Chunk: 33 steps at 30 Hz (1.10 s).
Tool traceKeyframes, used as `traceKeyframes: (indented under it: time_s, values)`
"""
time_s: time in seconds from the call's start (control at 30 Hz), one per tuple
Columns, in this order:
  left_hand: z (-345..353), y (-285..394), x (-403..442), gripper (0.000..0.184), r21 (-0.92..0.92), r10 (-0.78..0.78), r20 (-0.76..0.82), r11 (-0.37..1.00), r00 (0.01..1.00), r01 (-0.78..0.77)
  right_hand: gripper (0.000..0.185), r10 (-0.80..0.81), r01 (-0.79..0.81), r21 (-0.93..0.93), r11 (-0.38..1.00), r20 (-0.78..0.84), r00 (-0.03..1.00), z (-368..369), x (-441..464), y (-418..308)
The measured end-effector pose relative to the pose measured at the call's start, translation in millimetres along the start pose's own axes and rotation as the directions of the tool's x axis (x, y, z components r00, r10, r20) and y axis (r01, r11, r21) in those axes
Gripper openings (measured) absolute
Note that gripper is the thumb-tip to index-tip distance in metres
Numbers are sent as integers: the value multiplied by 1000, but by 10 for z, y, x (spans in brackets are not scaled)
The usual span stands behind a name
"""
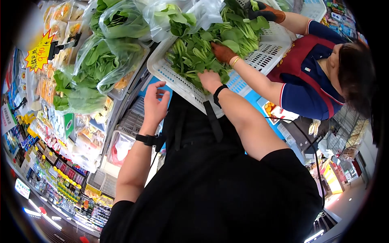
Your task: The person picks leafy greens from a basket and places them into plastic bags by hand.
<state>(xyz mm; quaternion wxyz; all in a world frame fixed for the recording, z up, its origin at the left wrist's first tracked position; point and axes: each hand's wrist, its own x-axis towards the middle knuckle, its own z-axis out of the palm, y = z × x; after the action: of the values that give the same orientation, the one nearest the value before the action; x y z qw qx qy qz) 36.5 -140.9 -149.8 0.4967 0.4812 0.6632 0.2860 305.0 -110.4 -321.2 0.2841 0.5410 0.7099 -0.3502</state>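
My left hand (155, 103) is raised beside the left edge of a white plastic basket (178, 87), its fingers loosely bent and apart, with nothing in it. Inside the basket lies a heap of leafy greens (194, 50) with pale green stems. My right hand (211, 82) is in the near side of the heap, fingers curled into the greens and fingertips hidden among the leaves. Close by, a co-worker's gloved hand (223, 52) presses into the same heap. The co-worker's other gloved hand (265, 13) is at the heap's far end.
Bagged leafy greens (95, 60) are stacked on a shelf at the left, near a yellow price sign (39, 51). Another clear plastic bag (206, 10) of greens overlaps the basket's far side. The co-worker in a dark red apron (302, 60) stands at the right.
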Motion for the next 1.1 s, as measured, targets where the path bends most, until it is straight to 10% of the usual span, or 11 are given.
traceKeyframes:
  time_s: [0.1,0.33,0.6,0.77,1.0,1.1]
  values:
    - [-9,66,-63,30,22,-18,65,1000,998,17,41,-106,99,-133,986,-42,994,56,67,79]
    - [28,50,82,21,58,-7,45,998,999,4,41,-64,112,198,974,-234,970,-65,-13,72]
    - [57,118,-70,19,90,-74,101,994,992,65,31,-122,104,-158,982,-108,987,236,279,-143]
    - [131,45,-44,19,122,-104,139,989,985,87,31,-39,162,663,731,-196,980,113,208,67]
    - [403,181,388,45,167,-198,194,972,961,166,23,-102,388,887,249,-374,922,-554,-816,200]
    - [598,355,497,59,-102,-446,287,865,848,490,23,-140,473,813,341,-453,880,-883,-1214,128]
